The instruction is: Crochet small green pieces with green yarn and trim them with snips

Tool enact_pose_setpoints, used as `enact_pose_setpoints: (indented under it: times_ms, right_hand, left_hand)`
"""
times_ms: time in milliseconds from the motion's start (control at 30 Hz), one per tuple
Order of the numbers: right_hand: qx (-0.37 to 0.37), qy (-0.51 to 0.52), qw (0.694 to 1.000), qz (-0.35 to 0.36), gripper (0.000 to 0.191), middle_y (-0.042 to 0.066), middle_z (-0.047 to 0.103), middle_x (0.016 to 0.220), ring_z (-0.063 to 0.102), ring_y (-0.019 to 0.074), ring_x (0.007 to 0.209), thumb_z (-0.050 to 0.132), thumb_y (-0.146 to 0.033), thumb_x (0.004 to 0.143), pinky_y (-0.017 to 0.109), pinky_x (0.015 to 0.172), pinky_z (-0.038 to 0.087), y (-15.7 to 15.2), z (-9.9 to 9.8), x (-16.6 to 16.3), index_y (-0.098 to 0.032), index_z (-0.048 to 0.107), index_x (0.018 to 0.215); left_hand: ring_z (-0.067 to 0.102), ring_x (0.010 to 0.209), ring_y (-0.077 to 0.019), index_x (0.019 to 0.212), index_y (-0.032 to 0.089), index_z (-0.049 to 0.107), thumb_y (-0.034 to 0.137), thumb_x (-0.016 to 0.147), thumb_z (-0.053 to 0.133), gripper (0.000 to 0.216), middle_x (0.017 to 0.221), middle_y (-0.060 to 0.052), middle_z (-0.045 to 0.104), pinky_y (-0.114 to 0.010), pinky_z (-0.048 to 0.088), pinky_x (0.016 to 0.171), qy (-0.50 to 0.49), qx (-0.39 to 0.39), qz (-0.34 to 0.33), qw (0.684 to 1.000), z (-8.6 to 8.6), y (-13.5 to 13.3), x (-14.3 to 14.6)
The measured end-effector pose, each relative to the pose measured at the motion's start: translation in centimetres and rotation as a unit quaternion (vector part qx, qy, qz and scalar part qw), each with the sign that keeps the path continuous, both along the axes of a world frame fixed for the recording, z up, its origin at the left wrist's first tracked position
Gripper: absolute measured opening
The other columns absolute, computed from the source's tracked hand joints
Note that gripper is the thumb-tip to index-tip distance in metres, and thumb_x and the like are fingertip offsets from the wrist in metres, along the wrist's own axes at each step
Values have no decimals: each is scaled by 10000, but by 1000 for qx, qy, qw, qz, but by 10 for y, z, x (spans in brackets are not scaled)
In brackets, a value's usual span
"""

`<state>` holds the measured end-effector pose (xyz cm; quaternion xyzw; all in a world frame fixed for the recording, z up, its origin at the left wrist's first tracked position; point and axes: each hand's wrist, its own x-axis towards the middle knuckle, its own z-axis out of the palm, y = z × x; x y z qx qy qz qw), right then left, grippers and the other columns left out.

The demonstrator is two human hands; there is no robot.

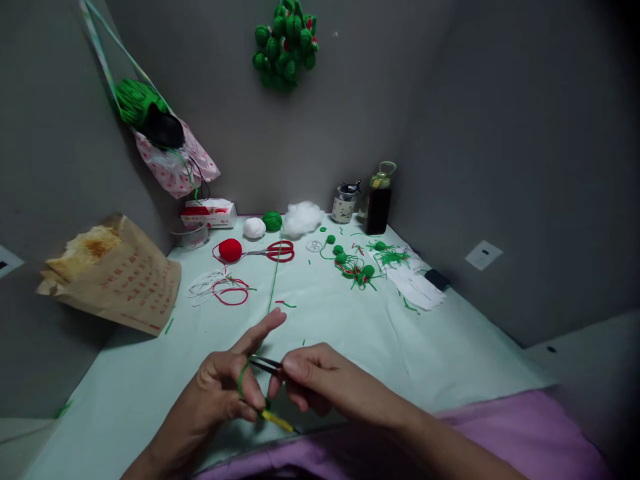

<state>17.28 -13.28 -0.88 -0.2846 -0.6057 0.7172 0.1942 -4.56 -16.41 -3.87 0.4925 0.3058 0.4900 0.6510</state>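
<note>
My left hand (223, 387) is closed, its thumb and fingers pinching a crochet hook with a yellow handle (278, 421); a small bit of green yarn work shows beside it, mostly hidden. One finger points out forward. Green yarn (241, 380) loops over the fingers and runs up the table to a green yarn ball (273, 221). My right hand (320, 377) grips dark tweezers (265, 364), whose two tips reach the yarn at my left fingers.
Behind lie red-handled scissors (280, 251), a red yarn ball (231, 250), a white yarn ball (255, 228) and white stuffing (303, 219). Small green crocheted balls (340, 257) lie right. A paper food bag (130, 280) stands left. Green crocheted pieces (287, 47) hang on the wall.
</note>
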Motion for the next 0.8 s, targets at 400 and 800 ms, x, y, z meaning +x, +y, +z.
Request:
enact_pose_setpoints:
  times_ms: [400, 800]
  right_hand:
    - [4, 14, 1000, -19, 550, -40, 487, 621, 353, 71, 514, 488, -647, 940, 217, 494, 259, -4, 3, -5, -150, 718, 886]
    - [54, 28, 997, -38, 251, 13, 653, 791, 533, 142, 748, 694, -405, 873, 295, 747, 405, 2, 19, -6, -158, 740, 869]
  left_hand:
    - [144, 1529, -430, 645, 280, 821, 370, 647, 906, 123, 1597, 7, 427, -590, 109, 1218, 6, -13, -4, 1000, 1, -3, 2]
    - [284, 1488, -413, 736, 260, 828, 324, 686, 860, 87, 1544, -54, 512, -560, 207, 1188, 50, -62, -43, 996, 15, 0, 11]
